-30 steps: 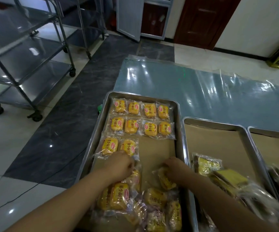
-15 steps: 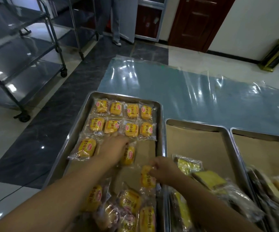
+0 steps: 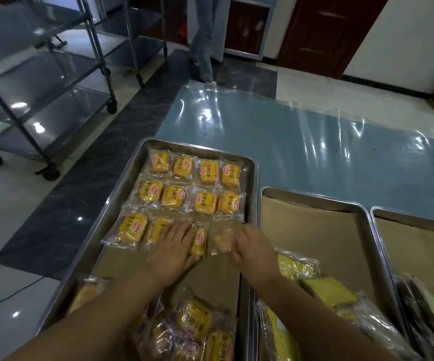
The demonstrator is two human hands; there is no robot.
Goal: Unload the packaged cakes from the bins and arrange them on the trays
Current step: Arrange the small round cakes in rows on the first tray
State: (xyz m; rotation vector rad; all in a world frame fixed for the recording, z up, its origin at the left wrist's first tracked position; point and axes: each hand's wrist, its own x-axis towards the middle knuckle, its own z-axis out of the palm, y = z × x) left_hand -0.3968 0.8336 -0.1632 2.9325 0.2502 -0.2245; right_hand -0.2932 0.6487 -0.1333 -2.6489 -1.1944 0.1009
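Observation:
A steel tray (image 3: 122,204) lined with brown paper holds two neat rows of yellow packaged cakes (image 3: 197,186) and a third row being laid. My left hand (image 3: 173,247) lies flat, fingers spread, on the third-row cakes, covering one beside a cake (image 3: 199,241). My right hand (image 3: 249,247) pinches a clear-wrapped cake (image 3: 222,242), pale and blurred, at the right end of that row. A loose heap of cakes (image 3: 195,327) lies at the tray's near end, partly behind my forearms.
Two more paper-lined trays (image 3: 312,225) (image 3: 419,230) stand to the right, with piled yellow slice packs (image 3: 325,290) at their near ends. The table wears a blue plastic sheet (image 3: 302,152). Wheeled steel racks (image 3: 44,95) stand at left; a person's legs (image 3: 205,43) are beyond.
Both hands moved forward from the loose heap to the third row, each carrying a cake. The left hand has gone flat on the row. The camera tilted up and closer.

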